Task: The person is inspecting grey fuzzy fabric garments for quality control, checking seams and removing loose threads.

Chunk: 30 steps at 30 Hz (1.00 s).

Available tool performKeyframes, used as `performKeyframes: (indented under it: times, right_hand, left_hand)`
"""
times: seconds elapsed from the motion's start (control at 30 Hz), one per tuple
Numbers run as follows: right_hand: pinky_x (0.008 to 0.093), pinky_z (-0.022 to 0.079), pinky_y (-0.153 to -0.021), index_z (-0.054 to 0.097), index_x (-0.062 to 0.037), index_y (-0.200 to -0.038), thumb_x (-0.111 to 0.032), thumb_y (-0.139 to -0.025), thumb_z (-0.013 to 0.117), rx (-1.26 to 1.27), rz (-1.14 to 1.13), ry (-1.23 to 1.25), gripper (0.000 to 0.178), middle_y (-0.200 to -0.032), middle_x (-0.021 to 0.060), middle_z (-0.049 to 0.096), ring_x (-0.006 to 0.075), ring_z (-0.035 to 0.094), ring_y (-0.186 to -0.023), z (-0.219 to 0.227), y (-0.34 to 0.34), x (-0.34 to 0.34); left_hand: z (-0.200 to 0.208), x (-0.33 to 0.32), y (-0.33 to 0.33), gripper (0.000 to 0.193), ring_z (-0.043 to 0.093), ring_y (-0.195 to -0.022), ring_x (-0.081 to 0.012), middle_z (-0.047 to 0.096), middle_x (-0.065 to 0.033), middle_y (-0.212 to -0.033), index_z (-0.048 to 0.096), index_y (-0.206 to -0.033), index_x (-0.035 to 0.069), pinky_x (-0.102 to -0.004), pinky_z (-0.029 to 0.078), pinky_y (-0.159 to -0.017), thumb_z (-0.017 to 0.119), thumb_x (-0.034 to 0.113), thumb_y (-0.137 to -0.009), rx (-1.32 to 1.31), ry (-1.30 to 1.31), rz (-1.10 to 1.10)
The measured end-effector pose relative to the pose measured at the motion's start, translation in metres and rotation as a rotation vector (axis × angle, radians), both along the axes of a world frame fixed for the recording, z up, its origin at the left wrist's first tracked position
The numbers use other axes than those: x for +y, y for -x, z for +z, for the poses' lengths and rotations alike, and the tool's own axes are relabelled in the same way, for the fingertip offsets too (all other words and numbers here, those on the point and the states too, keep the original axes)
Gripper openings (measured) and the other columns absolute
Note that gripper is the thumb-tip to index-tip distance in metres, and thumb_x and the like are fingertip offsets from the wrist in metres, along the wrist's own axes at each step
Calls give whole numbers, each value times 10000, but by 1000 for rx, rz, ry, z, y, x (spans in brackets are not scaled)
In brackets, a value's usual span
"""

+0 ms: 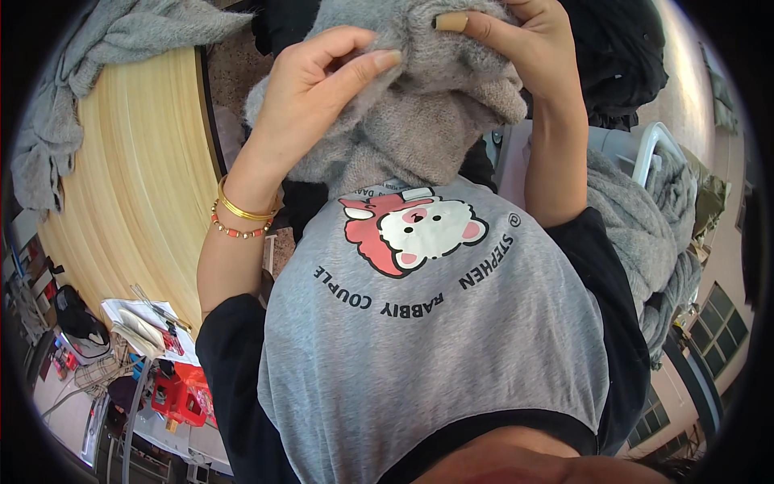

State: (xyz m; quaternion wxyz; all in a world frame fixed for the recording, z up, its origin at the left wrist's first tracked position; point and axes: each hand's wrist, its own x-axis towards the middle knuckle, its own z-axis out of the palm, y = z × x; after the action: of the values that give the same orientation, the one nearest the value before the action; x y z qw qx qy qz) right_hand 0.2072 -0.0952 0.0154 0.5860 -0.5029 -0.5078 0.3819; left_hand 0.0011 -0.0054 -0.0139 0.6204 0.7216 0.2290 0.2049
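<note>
A bunched grey fuzzy knit garment [411, 137] hangs between my hands at the top of the view, its folds falling toward my lap. My left hand [322, 89], with bracelets at the wrist, pinches the knit at its left side, thumb and forefinger close together. On the upper right, my right hand [524, 40] grips the same knit, the thumb lying on top of a rolled fold. A tan cover [451, 22] wraps the tip of that thumb. The other right fingers are partly hidden behind the cloth and cut off by the frame's edge.
On the left is a wood-grain tabletop [137, 161] with more grey knit [153, 36] draped over its far end. Papers [153, 323] and a red plastic basket [176, 401] sit at lower left. Grey knits [629, 226] fill a pale bin at right, near black cloth [617, 56].
</note>
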Motion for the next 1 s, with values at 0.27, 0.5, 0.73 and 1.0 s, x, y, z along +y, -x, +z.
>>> performKeyframes:
  times: [0.27, 0.5, 0.73, 1.0]
  right_hand:
    - [191, 402, -619, 637, 0, -933, -58, -853, 635, -347, 389, 459, 98, -835, -31, 599, 16, 505, -726, -10, -49, -18]
    - [167, 407, -632, 602, -26, -892, -84, -895, 641, -56, 142, 449, 70, -789, -34, 575, 38, 532, -739, -3, -37, -25]
    - [176, 375, -573, 636, 5, -1020, -34, -872, 635, 57, -285, 145, 154, -714, -40, 563, 41, 513, -657, 39, 14, -15]
    - [289, 417, -574, 696, -9, -909, -92, -775, 736, -441, -33, -14, 163, -671, 75, 573, 183, 547, -607, 12, 32, -15]
  left_hand:
    - [9, 35, 32, 136, 453, -709, 19, 585, 81, -772, 668, -879, 21, -151, 339, -623, 653, 154, -897, 4, 145, 0]
    - [15, 31, 41, 122, 474, -729, 11, 597, 68, -799, 659, -915, 30, -149, 350, -638, 651, 150, -898, 109, 195, -24]
    - [29, 5, 22, 157, 566, -839, -26, 647, 2, -936, 633, -1029, -7, -163, 439, -747, 609, 104, -919, -198, 509, 45]
    - [23, -10, 9, 166, 511, -780, 2, 618, 34, -877, 636, -1037, -13, -134, 390, -665, 594, 112, -938, -159, 275, 112]
